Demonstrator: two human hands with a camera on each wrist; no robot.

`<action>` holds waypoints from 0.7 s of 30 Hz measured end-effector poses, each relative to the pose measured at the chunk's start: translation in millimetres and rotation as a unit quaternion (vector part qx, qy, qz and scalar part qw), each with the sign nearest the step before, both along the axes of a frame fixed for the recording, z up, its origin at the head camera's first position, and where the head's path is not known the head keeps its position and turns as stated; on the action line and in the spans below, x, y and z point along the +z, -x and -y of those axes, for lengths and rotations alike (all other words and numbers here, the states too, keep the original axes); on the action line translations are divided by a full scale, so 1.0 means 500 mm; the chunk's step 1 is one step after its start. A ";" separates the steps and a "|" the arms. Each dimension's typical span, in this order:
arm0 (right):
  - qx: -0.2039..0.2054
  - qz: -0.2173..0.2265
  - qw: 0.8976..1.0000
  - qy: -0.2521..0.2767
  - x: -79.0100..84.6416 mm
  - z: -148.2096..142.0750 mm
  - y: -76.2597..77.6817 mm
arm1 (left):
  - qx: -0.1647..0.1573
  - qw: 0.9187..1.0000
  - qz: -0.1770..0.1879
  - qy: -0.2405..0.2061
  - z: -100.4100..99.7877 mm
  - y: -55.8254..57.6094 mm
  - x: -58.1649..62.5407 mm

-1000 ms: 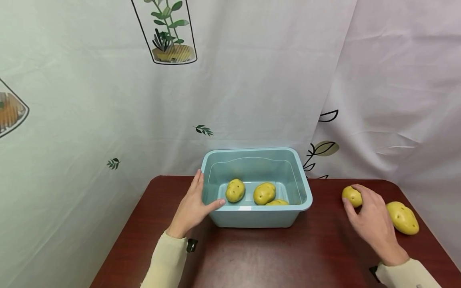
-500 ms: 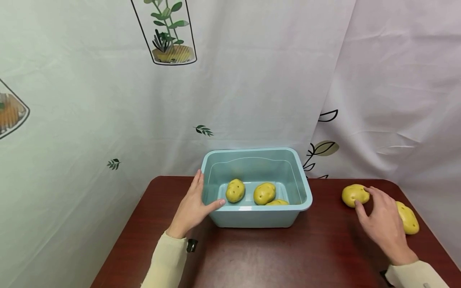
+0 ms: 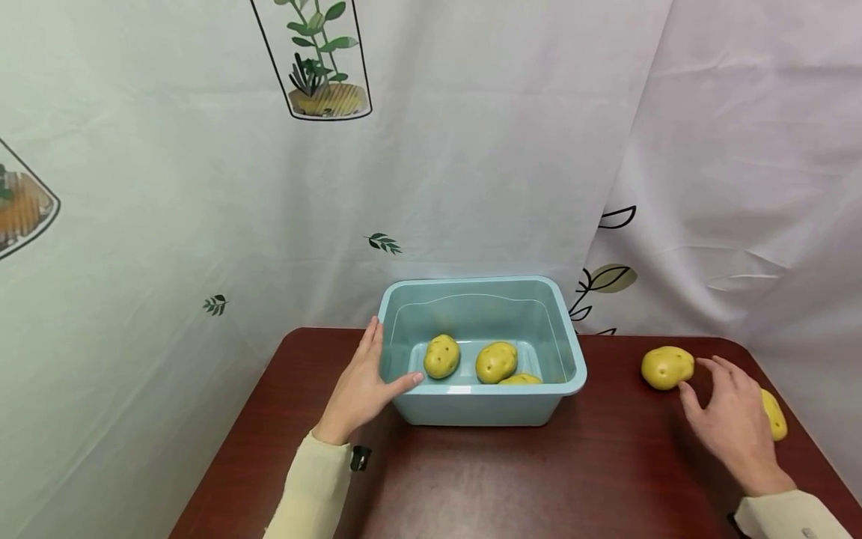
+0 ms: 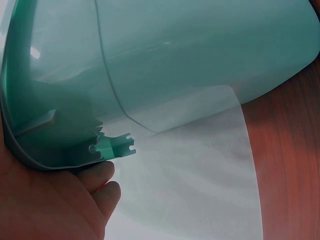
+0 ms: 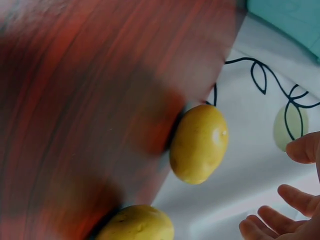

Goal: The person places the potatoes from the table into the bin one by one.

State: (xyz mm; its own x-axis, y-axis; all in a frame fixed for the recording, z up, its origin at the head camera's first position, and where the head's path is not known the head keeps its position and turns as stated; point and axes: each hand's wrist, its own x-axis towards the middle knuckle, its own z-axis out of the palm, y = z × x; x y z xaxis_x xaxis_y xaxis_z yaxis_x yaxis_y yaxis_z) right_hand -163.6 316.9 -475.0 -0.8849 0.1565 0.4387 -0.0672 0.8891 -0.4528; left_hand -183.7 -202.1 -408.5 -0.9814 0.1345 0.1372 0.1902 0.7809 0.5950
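In total, can count exactly five potatoes (image 3: 667, 367): three inside one tub (image 3: 474, 408) toward five o'clock, two toward four o'clock; also one left hand (image 3: 358, 393), one right hand (image 3: 732, 423), one table (image 3: 512, 479).

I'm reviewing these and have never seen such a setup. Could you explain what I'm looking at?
There is no machine: a person works bare-handed. The wide view comes from a camera worn on the head, looking forward and down; the close-ups come from a camera on each wrist. On the dark red table stands a light blue bin with three yellow potatoes visible inside. Two loose potatoes lie to its right. The left hand rests against the bin's near left corner. The right hand is beside the loose potatoes, holding nothing.
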 end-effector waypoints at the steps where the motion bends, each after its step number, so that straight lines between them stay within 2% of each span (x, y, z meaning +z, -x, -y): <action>1: -0.002 0.001 1.000 -0.001 -0.002 -0.003 0.001 | 0.000 1.000 0.001 0.000 0.000 0.000 0.000; 9: -0.006 -0.016 1.000 -0.006 -0.011 -0.022 0.004 | -0.002 1.000 0.002 -0.001 -0.001 0.000 0.001; 16: -0.048 0.048 0.998 0.007 -0.014 -0.043 0.005 | 0.000 1.000 0.004 -0.001 0.000 0.000 0.002; 21: -0.059 0.084 0.995 0.016 -0.016 -0.057 0.007 | -0.001 1.000 0.005 -0.003 0.000 0.000 0.001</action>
